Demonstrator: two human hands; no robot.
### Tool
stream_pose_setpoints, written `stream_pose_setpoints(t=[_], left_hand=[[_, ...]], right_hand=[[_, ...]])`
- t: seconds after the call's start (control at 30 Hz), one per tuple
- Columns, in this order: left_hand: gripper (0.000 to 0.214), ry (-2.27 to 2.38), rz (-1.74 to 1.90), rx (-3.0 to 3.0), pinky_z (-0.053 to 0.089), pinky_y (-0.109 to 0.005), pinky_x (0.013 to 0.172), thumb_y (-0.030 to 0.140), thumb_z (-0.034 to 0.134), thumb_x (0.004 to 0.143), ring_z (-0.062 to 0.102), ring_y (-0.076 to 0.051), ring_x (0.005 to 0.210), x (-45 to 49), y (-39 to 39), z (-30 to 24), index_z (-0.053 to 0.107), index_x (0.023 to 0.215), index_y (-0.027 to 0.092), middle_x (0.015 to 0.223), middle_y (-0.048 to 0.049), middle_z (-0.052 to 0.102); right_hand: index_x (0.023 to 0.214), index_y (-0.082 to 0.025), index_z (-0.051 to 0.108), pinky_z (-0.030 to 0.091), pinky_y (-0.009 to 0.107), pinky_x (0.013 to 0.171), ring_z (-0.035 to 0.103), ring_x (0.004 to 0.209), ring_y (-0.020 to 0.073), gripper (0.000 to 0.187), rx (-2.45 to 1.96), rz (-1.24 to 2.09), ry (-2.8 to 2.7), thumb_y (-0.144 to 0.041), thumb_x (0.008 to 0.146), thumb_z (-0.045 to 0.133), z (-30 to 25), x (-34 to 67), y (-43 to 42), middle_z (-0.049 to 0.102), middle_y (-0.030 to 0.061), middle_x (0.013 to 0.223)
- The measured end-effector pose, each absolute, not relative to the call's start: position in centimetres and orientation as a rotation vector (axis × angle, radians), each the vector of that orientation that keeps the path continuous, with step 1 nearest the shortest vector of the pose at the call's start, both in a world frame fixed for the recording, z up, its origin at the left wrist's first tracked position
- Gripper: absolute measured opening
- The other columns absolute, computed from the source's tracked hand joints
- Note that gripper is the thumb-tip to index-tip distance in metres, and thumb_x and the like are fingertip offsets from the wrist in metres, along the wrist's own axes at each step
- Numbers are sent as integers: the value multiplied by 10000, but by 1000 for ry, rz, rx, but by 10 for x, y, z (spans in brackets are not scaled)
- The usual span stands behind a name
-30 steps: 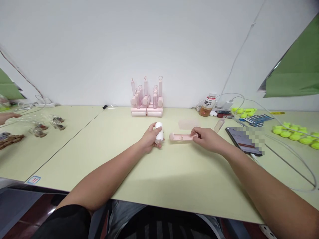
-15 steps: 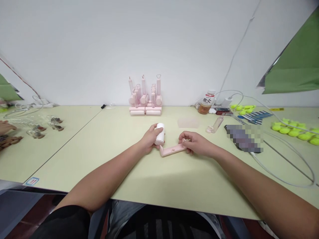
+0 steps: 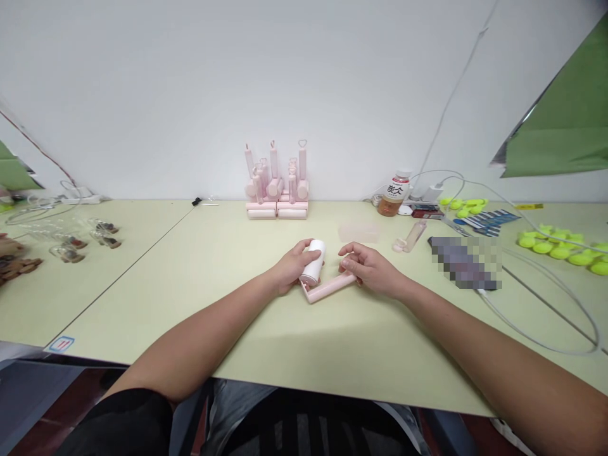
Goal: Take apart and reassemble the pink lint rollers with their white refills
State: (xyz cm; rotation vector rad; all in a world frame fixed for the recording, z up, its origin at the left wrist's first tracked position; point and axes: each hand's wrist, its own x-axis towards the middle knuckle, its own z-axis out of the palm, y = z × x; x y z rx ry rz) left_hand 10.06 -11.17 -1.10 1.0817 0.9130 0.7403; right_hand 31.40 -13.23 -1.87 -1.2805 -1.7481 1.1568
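In my left hand [image 3: 293, 269], fingers closed round it, is a white sticky-paper roll [image 3: 314, 261], tilted with its top to the right. Just below the roll lies the pink L-shaped lint roller handle [image 3: 330, 289], its bent end close to my left fingers. At the far end of that handle, my right hand [image 3: 373, 269] grips it between thumb and fingers, with the index finger curled above. Further back is a translucent pink cover [image 3: 358, 233]. Several pink lint rollers [image 3: 277, 190] stand grouped by the wall.
To the right are a clear-and-pink piece [image 3: 414, 237], a labelled bottle [image 3: 393, 195], a phone [image 3: 463, 263] with a cable, blue strips [image 3: 491, 220] and neon-yellow pieces [image 3: 563, 246]. At the left edge, another person's hand [image 3: 9, 244] is near brown items and plastic bags [image 3: 69, 250].
The white roll has moved right and tilted over the handle. The handle has turned, with its bent end slightly lower. My right index finger has lifted a little.
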Motion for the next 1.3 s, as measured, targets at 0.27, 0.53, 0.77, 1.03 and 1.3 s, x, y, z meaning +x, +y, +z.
stream_pose_setpoints(t=[0.27,0.53,0.77,1.03,1.3], left_hand=[[600,770,628,1127,482,-239,502,363,674,800,599,-153,643,101,-112,-19,423,1335,258,924,-72,652],[607,718,595,1119,494,-273,541,366,683,788,594,-155,654,103,-119,-13,414,1319,251,970,-80,647],[595,668,591,1153,455,-261,641,373,697,768,621,-178,790,104,-122,-13,437,1288,243,997,-68,658],[440,699,522,1423,404,-238,590,271,553,765,545,-154,696,93,-118,-5,483,1199,276,865,3,591],[569,620,483,1864,459,-279,767,278,650,730,576,-201,915,77,-115,10,494,1275,234,1075,-37,605]], right_hand=[[876,-207,496,420,254,541,506,579,123,300,-1195,1017,-1718,-496,864,577,-22,311,-133,642,7,739],[851,-228,459,351,235,354,460,371,85,325,-1287,1039,-1632,-541,872,546,-20,305,-139,610,-37,735],[810,-221,467,335,227,415,425,449,84,342,-1270,999,-1587,-544,853,570,-18,299,-141,565,-42,677],[867,-242,426,369,235,358,486,406,99,449,-1178,1301,-1555,-651,803,601,-15,295,-147,487,-80,652],[832,-231,459,212,217,427,298,453,79,440,-1054,1505,-1449,-642,810,614,-8,293,-149,479,-64,596]])
